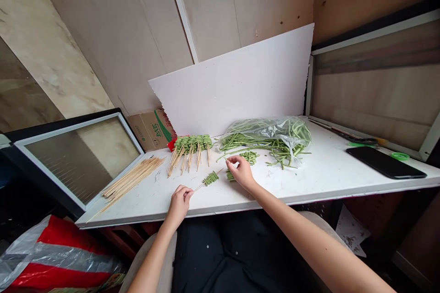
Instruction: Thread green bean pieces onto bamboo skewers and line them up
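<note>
My left hand (180, 201) is closed on the lower end of a bamboo skewer, which carries a row of cut green bean pieces (210, 178). The skewer's bare tip points up and right. Just beyond that tip, my right hand (240, 171) is closed in a pinch; what lies between its fingertips is too small to make out. Cut bean pieces (250, 157) are heaped behind my right hand, and more pieces (229, 175) show partly hidden beside it. Finished bean skewers (192, 144) are stacked at the back, their sticks facing me.
Bare bamboo skewers (134, 178) lie on the left of the white table (275, 187). A clear plastic bag (271, 130) of long green beans sits at the back right. Farther right are a black phone (385, 162) and a green tape roll (400, 156). A cardboard box (146, 130) stands back left.
</note>
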{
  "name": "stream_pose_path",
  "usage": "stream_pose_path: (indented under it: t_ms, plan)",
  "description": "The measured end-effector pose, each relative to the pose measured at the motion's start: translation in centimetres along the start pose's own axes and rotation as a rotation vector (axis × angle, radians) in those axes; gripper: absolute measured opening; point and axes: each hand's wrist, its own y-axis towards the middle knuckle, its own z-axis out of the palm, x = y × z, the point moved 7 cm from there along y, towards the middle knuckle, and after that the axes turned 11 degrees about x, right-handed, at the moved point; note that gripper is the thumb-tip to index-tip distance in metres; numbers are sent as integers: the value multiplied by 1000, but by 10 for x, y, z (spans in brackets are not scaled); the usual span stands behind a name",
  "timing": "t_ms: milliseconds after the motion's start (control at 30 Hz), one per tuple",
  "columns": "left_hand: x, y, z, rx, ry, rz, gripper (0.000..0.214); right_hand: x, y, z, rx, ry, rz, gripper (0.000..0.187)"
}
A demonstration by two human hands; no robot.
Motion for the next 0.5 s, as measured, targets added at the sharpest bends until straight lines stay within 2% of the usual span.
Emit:
stream_pose_path:
  t_ms: [267,500]
  plan:
    - [0,-7,2,-109,24,-27,23,-6,-1,-6,-75,52,17,35]
    - [1,-12,6,-159,-33,-85,22,-9,1,-6,-37,22,-1,49]
